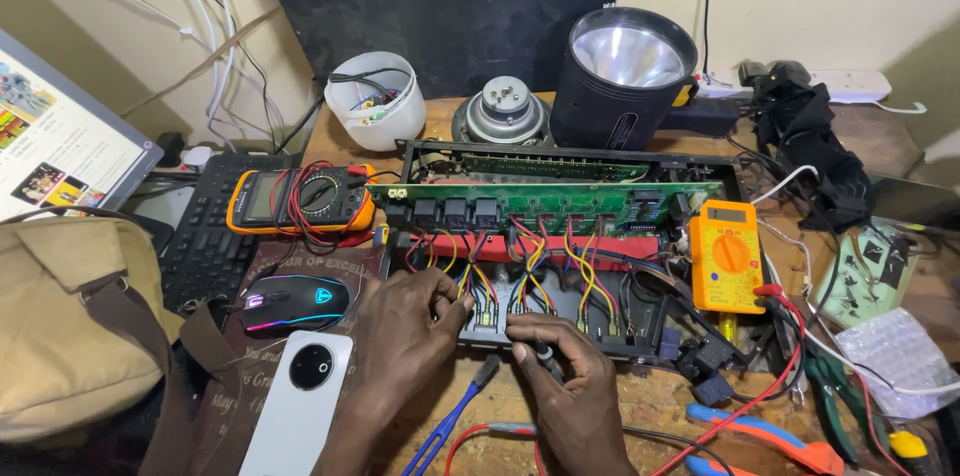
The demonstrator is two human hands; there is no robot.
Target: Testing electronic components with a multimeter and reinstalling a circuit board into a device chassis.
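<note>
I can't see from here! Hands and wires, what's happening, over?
Left hand on coloured wires. Right hand gripping a black probe at the open box. Orange meter close by.

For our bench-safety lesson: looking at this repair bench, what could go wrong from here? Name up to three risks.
1. The right hand holds a dark probe tip among dense coloured wires in the opened device; a slip might bridge contacts.
2. The left hand rests on the same wiring and could snag it.
3. Red test leads cross scattered tools beside the orange multimeter; a tug may drag it.
</note>
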